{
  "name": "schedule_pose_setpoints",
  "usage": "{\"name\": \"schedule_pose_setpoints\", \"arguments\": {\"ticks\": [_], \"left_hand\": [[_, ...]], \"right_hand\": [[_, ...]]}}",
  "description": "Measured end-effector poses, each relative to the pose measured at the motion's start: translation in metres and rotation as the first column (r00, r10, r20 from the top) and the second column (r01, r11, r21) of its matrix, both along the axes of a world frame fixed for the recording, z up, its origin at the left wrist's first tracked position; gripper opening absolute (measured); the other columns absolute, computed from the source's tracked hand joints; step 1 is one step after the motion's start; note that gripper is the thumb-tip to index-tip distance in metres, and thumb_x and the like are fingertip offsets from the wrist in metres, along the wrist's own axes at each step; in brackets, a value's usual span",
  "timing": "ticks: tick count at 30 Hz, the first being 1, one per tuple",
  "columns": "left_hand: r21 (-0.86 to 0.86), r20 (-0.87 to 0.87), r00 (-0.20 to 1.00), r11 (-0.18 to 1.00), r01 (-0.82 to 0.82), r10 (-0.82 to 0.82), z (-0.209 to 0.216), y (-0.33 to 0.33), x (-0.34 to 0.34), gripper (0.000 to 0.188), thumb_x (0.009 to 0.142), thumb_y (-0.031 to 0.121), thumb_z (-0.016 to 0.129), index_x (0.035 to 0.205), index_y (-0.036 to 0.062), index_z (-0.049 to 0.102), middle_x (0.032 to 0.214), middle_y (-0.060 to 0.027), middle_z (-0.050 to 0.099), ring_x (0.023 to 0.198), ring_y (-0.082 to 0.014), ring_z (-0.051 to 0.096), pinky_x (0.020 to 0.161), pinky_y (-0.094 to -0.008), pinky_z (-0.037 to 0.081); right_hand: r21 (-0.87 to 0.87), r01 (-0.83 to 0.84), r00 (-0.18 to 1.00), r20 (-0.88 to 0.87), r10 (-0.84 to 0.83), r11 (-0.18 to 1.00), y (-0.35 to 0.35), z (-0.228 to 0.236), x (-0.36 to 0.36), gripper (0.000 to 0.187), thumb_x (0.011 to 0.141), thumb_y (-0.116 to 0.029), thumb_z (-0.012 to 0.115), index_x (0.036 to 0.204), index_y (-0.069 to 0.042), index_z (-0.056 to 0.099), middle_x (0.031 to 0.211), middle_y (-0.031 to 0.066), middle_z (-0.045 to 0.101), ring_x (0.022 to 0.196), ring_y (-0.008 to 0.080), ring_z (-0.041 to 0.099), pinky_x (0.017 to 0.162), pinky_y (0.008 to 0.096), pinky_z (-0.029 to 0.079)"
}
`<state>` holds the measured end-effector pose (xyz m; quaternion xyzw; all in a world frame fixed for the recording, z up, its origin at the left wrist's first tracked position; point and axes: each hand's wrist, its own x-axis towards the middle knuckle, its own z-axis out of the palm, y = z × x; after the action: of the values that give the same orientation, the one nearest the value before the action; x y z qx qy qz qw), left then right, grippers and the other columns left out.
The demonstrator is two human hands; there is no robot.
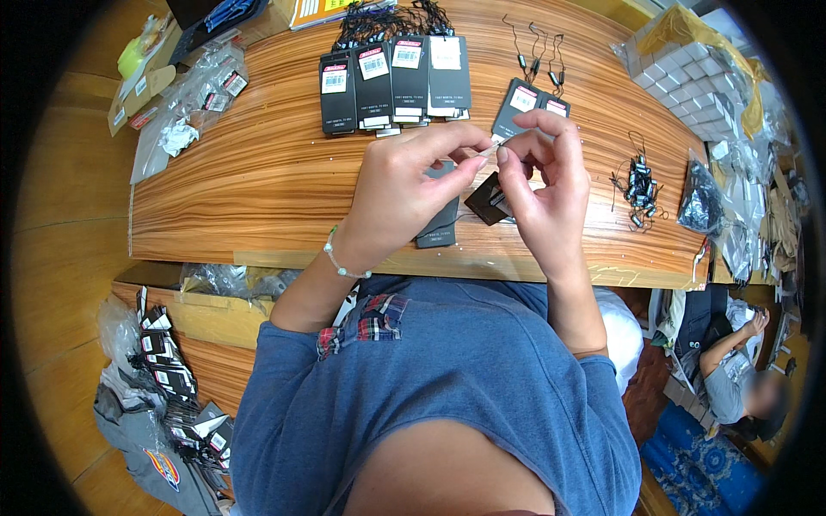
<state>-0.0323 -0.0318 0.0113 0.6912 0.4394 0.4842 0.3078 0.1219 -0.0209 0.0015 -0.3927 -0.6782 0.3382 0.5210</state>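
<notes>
My left hand (389, 196) and my right hand (551, 193) meet over the table, fingertips nearly touching. A thin whitish strip (489, 149) is pinched between the left thumb and forefinger. The right thumb and fingers are pinched at its other end, on something too small to make out. Below the hands lie a dark grey hang tag (437, 225), partly covered by the left hand, and a small black card-like piece (487, 199), partly behind the right hand. Just beyond the right fingers, dark hang tags (509, 112) with white labels and black strings lie flat.
Several stacks of hang tags (374, 86) stand at the far middle, strings bunched behind. A pile of black string loops (640, 191) lies right, beside a plastic bag (701, 198). Plastic packaging (194, 90) is far left; a box of small white packets (684, 73) far right. Another person (731, 370) sits lower right.
</notes>
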Motion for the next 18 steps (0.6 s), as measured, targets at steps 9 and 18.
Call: {"name": "schedule_pose_setpoints", "arguments": {"ticks": [9, 18], "left_hand": [[0.582, -0.371, 0.907, 0.811, 0.060, 0.199, -0.004, 0.018, -0.010, 0.016, 0.066, 0.011, 0.064, 0.081, 0.0106, 0.065, 0.083, -0.0015, 0.063, 0.076, -0.0181, 0.060, 0.065, -0.0309, 0.048], [0.659, -0.429, 0.878, 0.739, 0.142, 0.214, -0.007, 0.014, -0.011, 0.014, 0.066, 0.013, 0.060, 0.080, 0.0115, 0.063, 0.081, 0.0005, 0.062, 0.075, -0.0151, 0.060, 0.065, -0.0287, 0.045]], "right_hand": [[-0.343, -0.320, 0.892, -0.423, 0.159, 0.883, 0.008, 0.004, 0.006, 0.024, 0.085, -0.003, 0.053, 0.108, 0.004, 0.052, 0.084, 0.0085, 0.062, 0.077, 0.0107, 0.059, 0.072, 0.0204, 0.047], [-0.247, -0.131, 0.759, -0.648, -0.063, 0.960, 0.030, -0.016, 0.019, 0.011, 0.090, -0.015, 0.050, 0.089, -0.005, 0.052, 0.085, 0.0039, 0.055, 0.072, 0.0106, 0.050, 0.067, 0.0244, 0.042]]}}
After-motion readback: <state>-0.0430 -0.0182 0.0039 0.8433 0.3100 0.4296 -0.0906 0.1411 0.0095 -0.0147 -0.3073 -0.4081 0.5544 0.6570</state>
